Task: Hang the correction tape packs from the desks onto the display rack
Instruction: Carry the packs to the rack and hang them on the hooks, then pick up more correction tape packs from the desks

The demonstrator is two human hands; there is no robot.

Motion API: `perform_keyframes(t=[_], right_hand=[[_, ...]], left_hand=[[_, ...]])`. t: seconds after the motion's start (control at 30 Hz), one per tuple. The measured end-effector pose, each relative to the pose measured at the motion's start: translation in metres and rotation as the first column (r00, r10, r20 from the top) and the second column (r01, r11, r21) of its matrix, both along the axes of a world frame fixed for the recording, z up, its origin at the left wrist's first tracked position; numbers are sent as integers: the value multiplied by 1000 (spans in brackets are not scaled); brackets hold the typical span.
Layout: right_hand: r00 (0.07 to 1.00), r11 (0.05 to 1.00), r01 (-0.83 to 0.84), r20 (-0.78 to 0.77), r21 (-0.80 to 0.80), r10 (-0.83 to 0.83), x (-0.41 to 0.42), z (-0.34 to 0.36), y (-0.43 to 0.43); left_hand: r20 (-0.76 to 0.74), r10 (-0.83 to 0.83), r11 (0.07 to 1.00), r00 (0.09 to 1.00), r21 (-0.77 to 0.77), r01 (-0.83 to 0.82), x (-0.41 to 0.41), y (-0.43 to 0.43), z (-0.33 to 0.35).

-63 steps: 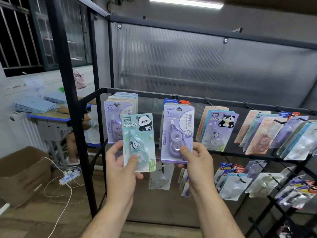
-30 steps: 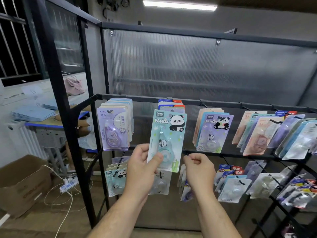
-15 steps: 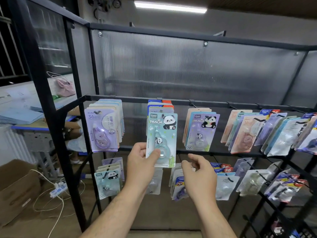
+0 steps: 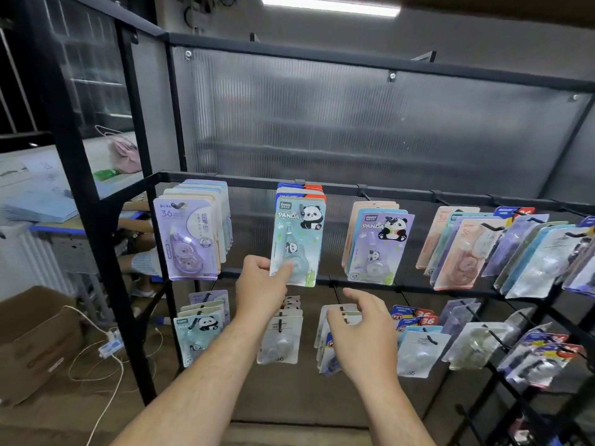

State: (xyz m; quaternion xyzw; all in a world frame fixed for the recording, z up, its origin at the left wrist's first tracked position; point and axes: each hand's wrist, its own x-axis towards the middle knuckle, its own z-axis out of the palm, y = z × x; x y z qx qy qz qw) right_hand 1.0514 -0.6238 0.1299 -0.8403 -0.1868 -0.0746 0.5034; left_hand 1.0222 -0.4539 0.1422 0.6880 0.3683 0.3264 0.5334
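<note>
Currently the left hand [image 4: 257,284] pinches the teal panda correction tape pack [image 4: 297,239] by its lower corner, just above that hand at the rack hook [image 4: 301,208]. The right hand [image 4: 360,323] is relaxed and empty. Risk: if the hang-hole is unseated, the pack drops on release.

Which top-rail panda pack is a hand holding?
The teal panda pack; the left hand pinches its bottom edge. The purple panda pack beside it hangs untouched.

"PANDA" marks the teal pack [image 4: 299,235] and lilac pack [image 4: 380,247]; "36" the purple pack [image 4: 186,241].
</note>
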Motion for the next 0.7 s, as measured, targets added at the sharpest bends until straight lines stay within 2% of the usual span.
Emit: perform_keyframes(t=[0.1, 0.2, 0.27, 0.43, 0.57, 0.7], right_hand=[[998, 996, -53, 12, -73, 54, -2, -7, 2], [989, 975, -143, 0, -168, 145, -6, -21, 7], [974, 946, -223, -16, -235, 226, -12, -31, 14], [886, 830, -459, -96, -319, 453, -51, -54, 56], [768, 693, -630, -147, -351, 623, -109, -61, 100], [638, 532, -730, -151, -429, 755, -175, -61, 144]], left_hand=[[-204, 13, 982, 979, 185, 25, -18, -2, -25], [-301, 4, 884, 954, 447, 137, -52, -11, -49], [-390, 25, 825, 920, 528, 201, -79, -12, -60], [-517, 145, 829, 843, 529, 182, -155, -2, -73], [-572, 277, 864, 772, 500, 60, -230, 12, -81], [-589, 362, 892, 723, 443, -86, -308, 33, -87]])
